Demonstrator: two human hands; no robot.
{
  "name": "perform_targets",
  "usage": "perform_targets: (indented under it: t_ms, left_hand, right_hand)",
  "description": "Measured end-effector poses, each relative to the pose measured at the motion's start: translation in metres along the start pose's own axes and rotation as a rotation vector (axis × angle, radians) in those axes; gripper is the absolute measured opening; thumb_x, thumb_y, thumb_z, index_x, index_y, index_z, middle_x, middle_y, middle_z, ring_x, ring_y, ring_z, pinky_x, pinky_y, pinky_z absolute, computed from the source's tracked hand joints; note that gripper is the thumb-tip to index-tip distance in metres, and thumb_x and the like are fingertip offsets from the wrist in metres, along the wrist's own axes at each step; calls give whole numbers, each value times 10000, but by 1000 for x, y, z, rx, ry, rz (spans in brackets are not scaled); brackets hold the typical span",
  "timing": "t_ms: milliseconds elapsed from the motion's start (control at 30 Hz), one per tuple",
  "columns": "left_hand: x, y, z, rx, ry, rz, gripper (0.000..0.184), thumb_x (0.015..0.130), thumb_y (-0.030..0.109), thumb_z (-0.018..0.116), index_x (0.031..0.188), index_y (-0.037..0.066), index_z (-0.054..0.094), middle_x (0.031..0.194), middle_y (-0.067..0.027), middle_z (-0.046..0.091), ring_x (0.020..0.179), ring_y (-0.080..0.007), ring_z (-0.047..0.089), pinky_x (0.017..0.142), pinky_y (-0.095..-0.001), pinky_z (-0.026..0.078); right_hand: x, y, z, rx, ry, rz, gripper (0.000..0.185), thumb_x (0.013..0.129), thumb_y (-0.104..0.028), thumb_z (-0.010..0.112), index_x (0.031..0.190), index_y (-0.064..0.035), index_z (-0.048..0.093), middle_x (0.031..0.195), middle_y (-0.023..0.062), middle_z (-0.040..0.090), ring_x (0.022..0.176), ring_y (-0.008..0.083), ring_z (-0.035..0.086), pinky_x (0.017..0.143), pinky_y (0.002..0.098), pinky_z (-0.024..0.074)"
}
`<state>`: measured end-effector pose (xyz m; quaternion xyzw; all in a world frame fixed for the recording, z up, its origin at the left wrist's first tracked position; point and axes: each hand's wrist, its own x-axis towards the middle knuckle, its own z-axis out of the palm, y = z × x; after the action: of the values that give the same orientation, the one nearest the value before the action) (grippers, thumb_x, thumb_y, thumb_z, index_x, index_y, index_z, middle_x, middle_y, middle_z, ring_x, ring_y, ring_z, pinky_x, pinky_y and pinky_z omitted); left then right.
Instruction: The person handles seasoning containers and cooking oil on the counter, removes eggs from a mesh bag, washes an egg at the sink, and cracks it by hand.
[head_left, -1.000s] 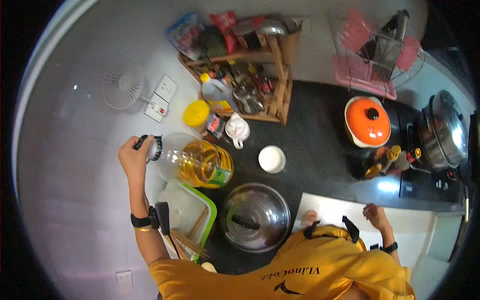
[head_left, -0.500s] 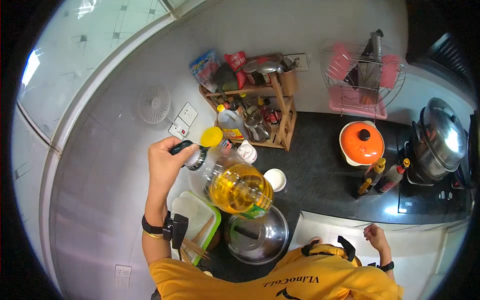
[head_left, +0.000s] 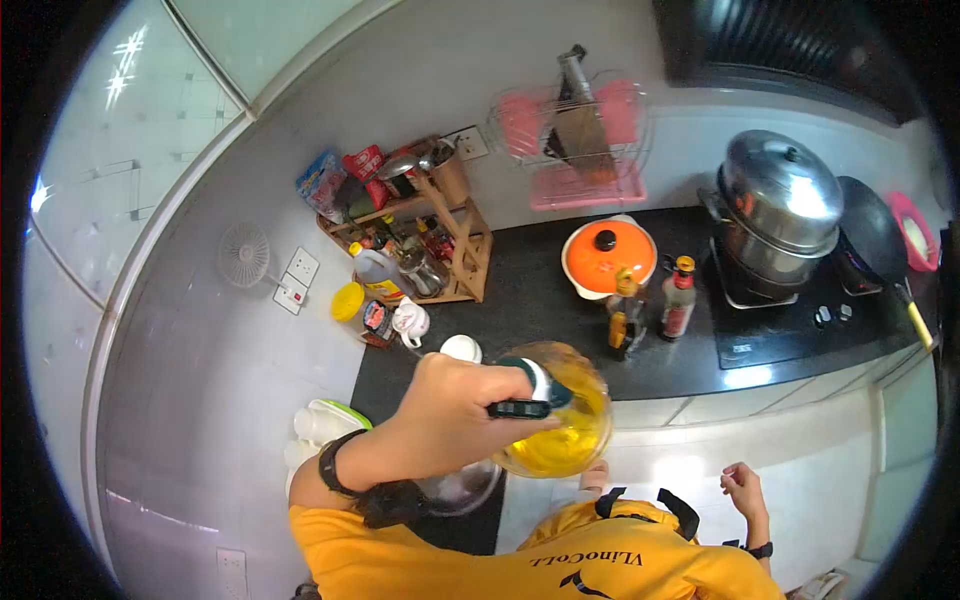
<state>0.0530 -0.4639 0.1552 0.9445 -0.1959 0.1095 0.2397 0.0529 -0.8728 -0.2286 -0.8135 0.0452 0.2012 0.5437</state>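
Note:
My left hand (head_left: pixel 450 405) is closed around the dark green handle at the neck of a clear plastic oil bottle (head_left: pixel 575 435), partly full of yellow oil. The bottle hangs in the air in front of the counter edge, seen from above. Under my left forearm, a shiny metal lid (head_left: pixel 460 490) is mostly hidden. A small white bowl (head_left: pixel 461 349) stands just beyond the hand. My right hand (head_left: pixel 742 490) hangs low at the right over the floor, fingers loosely curled and apart, with nothing visible in it.
A black counter (head_left: pixel 530 280) carries an orange-lidded pot (head_left: pixel 608 257), two sauce bottles (head_left: pixel 678 298) and a wooden spice rack (head_left: pixel 465 245). On the stove at the right sit a steamer (head_left: pixel 780 205) and a black wok (head_left: pixel 868 235). A wire rack (head_left: pixel 570 130) hangs on the wall.
My left hand has carried the oil bottle from the left wall rightward, past the metal lid, turning it more upright. The view has swung right, showing the wok. My right hand stays low.

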Motion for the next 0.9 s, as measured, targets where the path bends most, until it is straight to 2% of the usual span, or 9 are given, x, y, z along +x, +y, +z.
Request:
perform_targets:
  t_ms: [167,233,300,467,600,767,833,867,900]
  left_hand:
    - [36,106,72,-63,-63,171,220,652,197,756,651,55,587,527,-85,529,424,-215,498,411,-273,367]
    - [50,155,96,-96,-144,185,207,668,225,721,678,50,612,564,-120,546,497,-285,542,446,-300,403]
    - [69,193,127,-54,-213,259,204,670,209,730,676,44,611,565,-112,557,466,-239,544,441,-268,394]
    - [102,297,200,-268,-362,398,173,651,127,750,683,8,630,561,-75,592,466,-96,542,442,-214,378]
    - [158,374,255,-311,-477,605,172,671,146,740,729,20,640,543,-68,566,444,-84,504,429,-208,360]
    - [226,472,330,-420,-554,854,243,670,218,731,670,9,607,532,-113,535,443,-236,514,424,-271,373]
    - [257,504,362,-481,-569,976,221,664,199,755,682,24,620,539,-79,552,426,-128,483,422,-232,350]
    - [272,519,378,-500,-570,992,221,664,199,755,682,24,620,539,-79,552,426,-128,483,422,-232,350]
    - [288,534,391,-499,-600,997,237,668,232,734,676,28,615,538,-106,540,463,-221,503,437,-279,376]
  right_hand:
    - [-63,97,-83,106,121,14,90,792,-53,559,860,-8,521,671,54,555,594,116,546,518,252,469]
    - [-103,134,-116,134,207,58,86,795,-62,559,843,-1,523,677,50,559,595,115,546,519,255,468]
    - [-144,161,-156,-41,304,14,96,804,-80,558,827,8,528,685,47,564,615,115,554,544,255,475]
    - [-239,192,-214,245,555,91,127,820,-108,551,880,3,555,729,55,589,636,117,565,589,250,481]
    - [-245,207,-246,511,541,95,183,850,-159,538,961,-13,546,781,71,608,655,122,580,608,254,491]
    - [-228,199,-299,828,464,124,317,883,-270,498,1073,-15,503,910,107,608,764,179,609,670,272,492]
    - [-212,210,-327,782,465,133,385,903,-333,451,1130,-24,478,993,96,593,827,173,599,692,291,491]
    - [-204,212,-345,860,464,110,413,907,-360,428,1152,-30,469,1032,85,579,853,164,587,704,295,489]
    - [-196,213,-366,931,457,85,441,911,-386,405,1173,-36,461,1071,75,565,879,156,576,715,298,487]
